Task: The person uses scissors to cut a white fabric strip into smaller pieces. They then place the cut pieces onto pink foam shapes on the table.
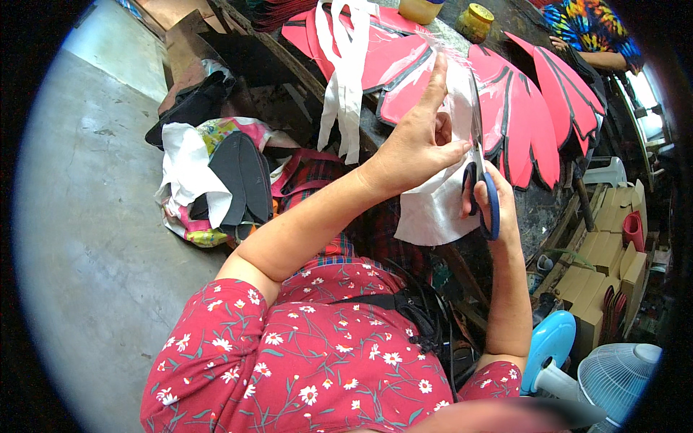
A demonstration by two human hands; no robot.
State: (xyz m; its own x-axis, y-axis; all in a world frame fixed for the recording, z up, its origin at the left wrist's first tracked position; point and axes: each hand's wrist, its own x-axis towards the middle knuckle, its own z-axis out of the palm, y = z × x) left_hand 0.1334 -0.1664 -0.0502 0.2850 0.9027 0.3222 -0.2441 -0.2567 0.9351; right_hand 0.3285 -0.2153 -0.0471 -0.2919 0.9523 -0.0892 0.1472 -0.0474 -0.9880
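A sheet of thin white fabric (433,215) hangs over the table's near edge. My left hand (415,141) grips it, with the index finger stretched along it and the other fingers curled; the exact pinch is partly hidden. My right hand (503,206) holds scissors (491,209) with dark blue handles, their blades pointing away from me along the fabric's right side. Beneath and beyond the fabric lie pink, petal-shaped pieces (530,130) with black edging, some smeared with whitish streaks. White strips (341,94) drape over the table edge left of my hands.
A lidded jar (476,22) and a yellowish tub (420,10) stand at the far side. Left of me, a bag (198,234) carries black cut pieces (234,177) and white scraps. Cardboard boxes (603,252) and a fan (621,375) are at right. Another person (595,32) is at far right.
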